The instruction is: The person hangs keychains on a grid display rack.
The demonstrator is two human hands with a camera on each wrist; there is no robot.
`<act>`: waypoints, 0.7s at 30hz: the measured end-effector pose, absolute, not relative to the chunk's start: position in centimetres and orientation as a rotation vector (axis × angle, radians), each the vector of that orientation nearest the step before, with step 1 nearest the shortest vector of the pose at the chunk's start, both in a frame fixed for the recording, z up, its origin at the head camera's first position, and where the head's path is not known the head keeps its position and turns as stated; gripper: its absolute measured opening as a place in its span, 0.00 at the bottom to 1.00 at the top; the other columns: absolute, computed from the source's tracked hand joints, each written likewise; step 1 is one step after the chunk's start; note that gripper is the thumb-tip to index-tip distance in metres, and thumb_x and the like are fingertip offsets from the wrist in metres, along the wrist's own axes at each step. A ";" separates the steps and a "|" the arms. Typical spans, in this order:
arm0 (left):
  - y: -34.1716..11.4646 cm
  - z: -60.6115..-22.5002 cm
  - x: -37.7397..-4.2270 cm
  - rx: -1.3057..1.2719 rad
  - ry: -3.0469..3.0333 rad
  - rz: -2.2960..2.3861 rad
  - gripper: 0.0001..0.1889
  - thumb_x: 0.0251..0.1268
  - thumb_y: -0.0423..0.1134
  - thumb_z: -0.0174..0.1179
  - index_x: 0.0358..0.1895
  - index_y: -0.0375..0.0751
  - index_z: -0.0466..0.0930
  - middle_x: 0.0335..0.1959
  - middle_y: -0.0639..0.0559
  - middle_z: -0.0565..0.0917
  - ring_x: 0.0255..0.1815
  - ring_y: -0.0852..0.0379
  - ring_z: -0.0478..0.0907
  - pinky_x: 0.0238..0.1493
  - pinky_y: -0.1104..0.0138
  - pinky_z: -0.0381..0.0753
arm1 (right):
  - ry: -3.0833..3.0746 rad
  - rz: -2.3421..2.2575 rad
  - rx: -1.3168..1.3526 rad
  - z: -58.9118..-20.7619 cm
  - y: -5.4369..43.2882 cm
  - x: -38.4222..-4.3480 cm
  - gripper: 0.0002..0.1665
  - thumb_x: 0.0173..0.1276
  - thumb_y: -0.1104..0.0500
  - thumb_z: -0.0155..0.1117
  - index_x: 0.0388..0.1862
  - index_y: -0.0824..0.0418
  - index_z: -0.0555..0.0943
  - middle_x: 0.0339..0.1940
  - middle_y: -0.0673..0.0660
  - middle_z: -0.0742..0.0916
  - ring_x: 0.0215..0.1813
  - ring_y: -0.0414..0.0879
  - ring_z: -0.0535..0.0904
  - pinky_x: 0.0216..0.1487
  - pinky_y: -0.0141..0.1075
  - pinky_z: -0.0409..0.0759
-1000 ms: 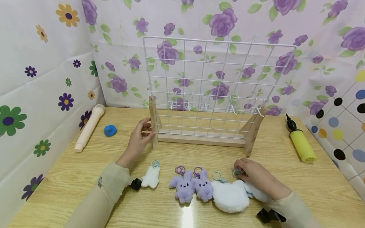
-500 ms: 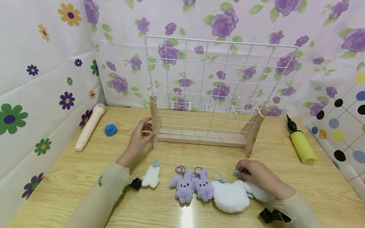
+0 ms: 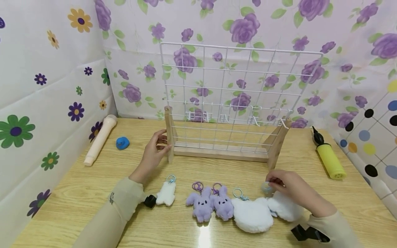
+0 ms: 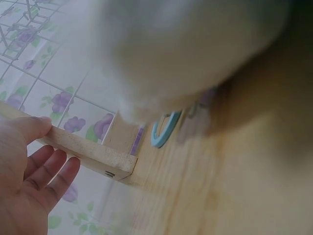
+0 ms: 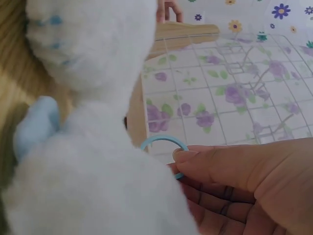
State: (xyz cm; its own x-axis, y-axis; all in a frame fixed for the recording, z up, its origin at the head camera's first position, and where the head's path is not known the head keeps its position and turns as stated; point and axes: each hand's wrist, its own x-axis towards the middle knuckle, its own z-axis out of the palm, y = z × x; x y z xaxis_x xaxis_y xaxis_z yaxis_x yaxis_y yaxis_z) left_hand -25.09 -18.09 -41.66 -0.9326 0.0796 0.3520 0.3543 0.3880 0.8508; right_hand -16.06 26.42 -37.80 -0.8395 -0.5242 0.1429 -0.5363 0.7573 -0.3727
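A white wire grid rack (image 3: 232, 79) stands upright on a wooden base with several white hooks across it. My left hand (image 3: 152, 153) holds its left wooden post (image 3: 170, 137), thumb on one side and fingers on the other. At the right, my right hand (image 3: 294, 187) pinches the light blue key ring (image 5: 164, 139) of a white plush keychain (image 5: 98, 171), whose body lies on the table partly behind the hand. Beside it rest a larger white plush (image 3: 252, 215) and two purple bunny keychains (image 3: 203, 206). A small white plush keychain (image 3: 166, 193) lies near my left wrist.
Toward the back left are a pale microphone-shaped stick (image 3: 100, 139) and a blue rubber duck (image 3: 122, 143). A yellow hand pump (image 3: 330, 160) with a black nozzle lies at the right edge. Flowered cloth walls surround the wooden table (image 3: 214, 172).
My right hand has shifted a little to the right with the key ring, uncovering more of the white plush. The left hand keeps its place on the post.
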 end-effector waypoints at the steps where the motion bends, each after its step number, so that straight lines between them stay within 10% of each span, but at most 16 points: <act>1: -18.1 -41.7 -25.1 -0.385 -2.394 -1.563 0.30 0.66 0.31 0.59 0.70 0.40 0.60 0.54 0.36 0.75 0.53 0.44 0.74 0.47 0.75 0.76 | -2.919 0.638 0.869 -37.7 26.5 -16.0 0.08 0.62 0.67 0.66 0.34 0.54 0.81 0.30 0.43 0.84 0.32 0.29 0.76 0.30 0.27 0.78; 21: -18.0 -41.1 -24.6 -0.391 -2.426 -1.568 0.30 0.68 0.32 0.57 0.71 0.40 0.58 0.57 0.35 0.74 0.55 0.42 0.74 0.52 0.61 0.77 | -2.948 0.689 0.788 -34.7 27.6 -15.5 0.07 0.63 0.66 0.65 0.38 0.56 0.82 0.31 0.43 0.84 0.31 0.27 0.76 0.30 0.27 0.78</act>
